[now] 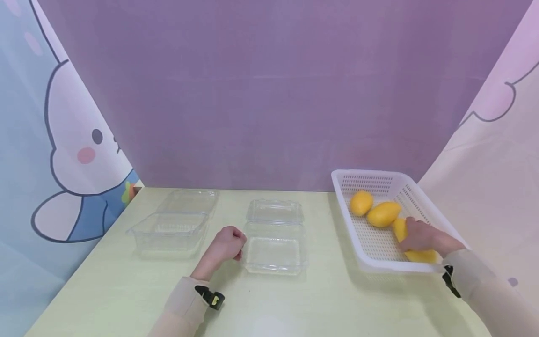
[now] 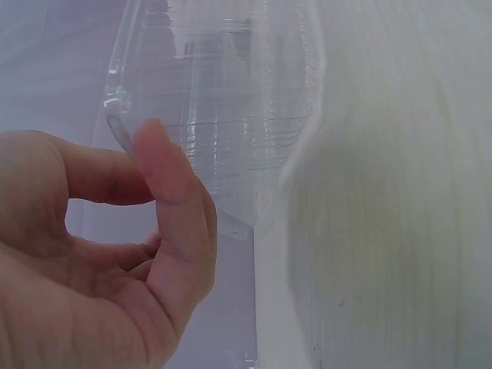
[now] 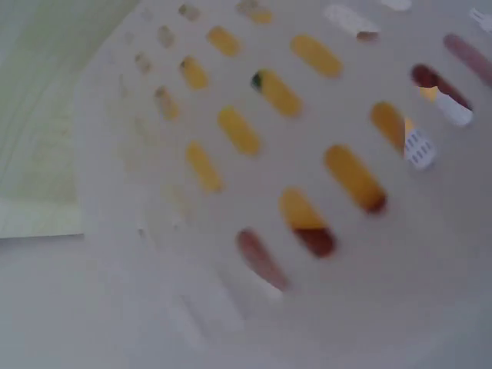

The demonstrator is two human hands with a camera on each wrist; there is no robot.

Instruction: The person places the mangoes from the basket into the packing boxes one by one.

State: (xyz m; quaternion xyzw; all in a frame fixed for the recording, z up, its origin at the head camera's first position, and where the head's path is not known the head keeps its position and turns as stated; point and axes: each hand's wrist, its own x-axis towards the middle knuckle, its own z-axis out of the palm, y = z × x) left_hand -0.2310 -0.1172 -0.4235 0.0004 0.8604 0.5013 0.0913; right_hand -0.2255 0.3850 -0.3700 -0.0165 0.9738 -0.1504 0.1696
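A clear plastic clamshell container (image 1: 275,250) lies open on the table, its lid (image 1: 275,212) folded back. At its left edge is my left hand (image 1: 229,243); in the left wrist view, the thumb and a finger (image 2: 165,165) pinch the container's rim (image 2: 115,100). My right hand (image 1: 421,236) reaches into a white slotted basket (image 1: 358,248), with its fingers round a yellow mango (image 1: 400,228) that they partly cover. Another mango (image 1: 421,256) lies beside that hand. In the right wrist view the basket wall (image 3: 154,261) hides most of the hand; yellow fruit shows through the slots.
Two more mangoes (image 1: 361,203) lie toward the back of the basket. A second, deeper clear container (image 1: 168,238) stands open at the left. A purple backdrop (image 1: 269,93) rises behind the pale table (image 1: 320,299).
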